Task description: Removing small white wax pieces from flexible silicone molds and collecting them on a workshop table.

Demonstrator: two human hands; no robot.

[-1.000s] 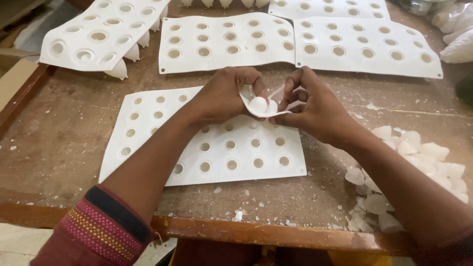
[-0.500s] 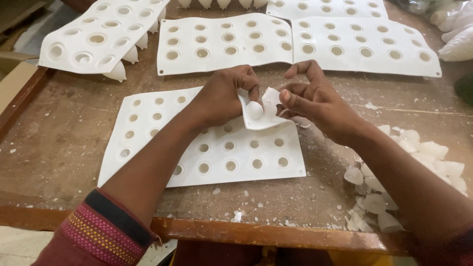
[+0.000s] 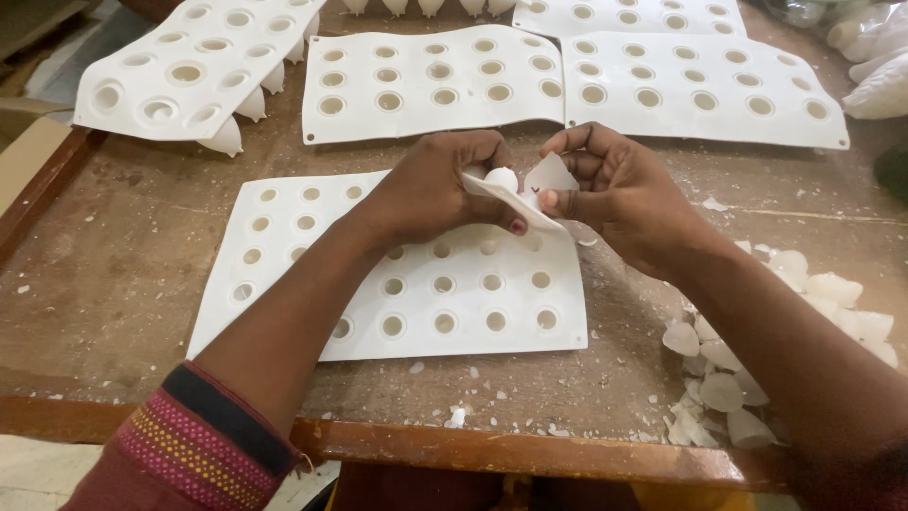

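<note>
We've got the bent corner of the white flexible silicone mould sheet point(image 3: 445, 284) pinched btwn left hand point(image 3: 435, 189) & right hand point(image 3: 615, 194); small white cone casting point(image 3: 501, 178) pokes up nearer the left thumb.

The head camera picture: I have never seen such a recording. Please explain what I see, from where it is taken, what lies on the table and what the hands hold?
A camera on a person's head looks down at their own two bare hands; there is no machine. The left hand and right hand bend a corner of a white mould sheet around a small white cone. The sheet has rows of round holes and lies on a worn wooden table. More sheets lie behind, and a pile of white cones lies at the right.
</note>
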